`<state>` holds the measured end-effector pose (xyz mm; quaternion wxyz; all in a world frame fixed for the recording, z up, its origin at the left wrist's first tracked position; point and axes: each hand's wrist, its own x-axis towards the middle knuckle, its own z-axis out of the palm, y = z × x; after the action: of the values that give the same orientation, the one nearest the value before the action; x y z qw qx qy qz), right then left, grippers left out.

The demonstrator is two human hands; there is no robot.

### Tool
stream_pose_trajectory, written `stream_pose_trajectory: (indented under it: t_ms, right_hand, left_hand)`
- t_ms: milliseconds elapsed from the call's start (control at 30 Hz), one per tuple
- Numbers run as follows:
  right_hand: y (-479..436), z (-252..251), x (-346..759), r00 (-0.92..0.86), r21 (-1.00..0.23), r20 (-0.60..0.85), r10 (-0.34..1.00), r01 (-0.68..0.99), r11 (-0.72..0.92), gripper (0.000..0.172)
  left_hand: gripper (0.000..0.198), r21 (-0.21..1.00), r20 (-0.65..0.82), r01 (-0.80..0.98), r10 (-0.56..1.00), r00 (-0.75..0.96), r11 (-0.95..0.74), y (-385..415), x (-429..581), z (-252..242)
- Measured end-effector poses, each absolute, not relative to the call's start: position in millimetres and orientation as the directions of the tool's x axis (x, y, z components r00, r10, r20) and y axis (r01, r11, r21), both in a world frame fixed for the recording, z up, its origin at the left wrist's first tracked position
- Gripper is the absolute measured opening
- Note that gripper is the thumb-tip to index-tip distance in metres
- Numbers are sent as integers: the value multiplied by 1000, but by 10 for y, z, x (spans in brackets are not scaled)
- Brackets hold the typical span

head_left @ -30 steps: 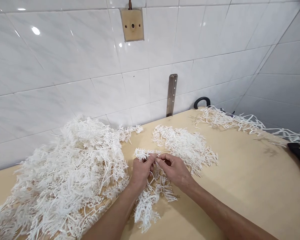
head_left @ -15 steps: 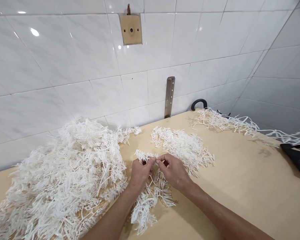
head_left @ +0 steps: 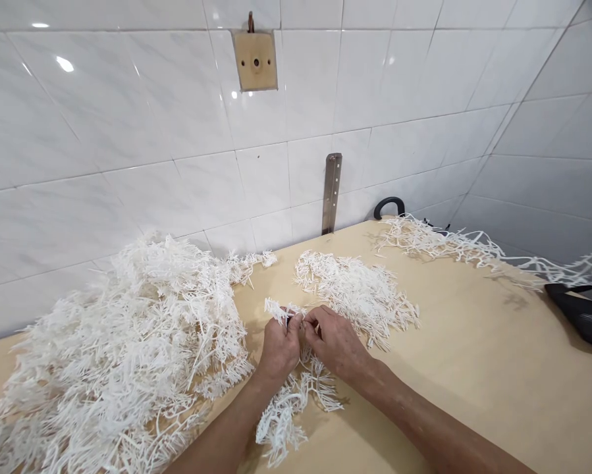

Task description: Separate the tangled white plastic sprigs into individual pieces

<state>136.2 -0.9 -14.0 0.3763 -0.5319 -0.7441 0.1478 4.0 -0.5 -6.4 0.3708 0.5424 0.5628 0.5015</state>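
Observation:
My left hand (head_left: pixel 280 345) is closed round a white branching plastic sprig (head_left: pixel 274 309), whose fringed tip sticks out above the thumb. Something small and dark shows beside that thumb, too hidden to name. Close against it, my right hand (head_left: pixel 339 342) pinches with thumb and fingertips at the same spot; what lies between those fingertips is too small to make out. Below the hands, another fringed white piece (head_left: pixel 282 418) lies on the table; whether it joins the held sprig is hidden. A small pile of trimmed white sprigs (head_left: pixel 357 289) lies just beyond my right hand.
A large heap of white sprigs (head_left: pixel 142 355) covers the left of the tan table (head_left: pixel 473 368). Bare white branching stems (head_left: pixel 438 240) lie along the far right edge, near a black curved handle (head_left: pixel 390 203) and a black object (head_left: pixel 579 316). A metal strip (head_left: pixel 331 194) stands against the tiled wall.
My right hand's fingers have curled in more and turned slightly at the left thumb. Both hands stay together in nearly the same place; the view has shifted a little.

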Motion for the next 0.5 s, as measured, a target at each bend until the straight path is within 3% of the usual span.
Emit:
stream_pose_trajectory:
  t_ms: [167, 367, 500]
  right_hand:
    - [-9, -84, 1287, -28, -800, 248, 968, 558, 221, 21]
    - [-14, -59, 1262, -101, -633, 482, 870, 647, 425, 22]
    - [73, -24, 1399, 30, -797, 186, 982, 589, 133, 20]
  left_hand:
    - [37, 985, 127, 142, 974, -188, -101, -25, 95, -53]
    - [41, 992, 73, 118, 984, -164, -54, 8, 63, -75]
    - [45, 998, -8, 58, 995, -98, 14, 0, 42, -108]
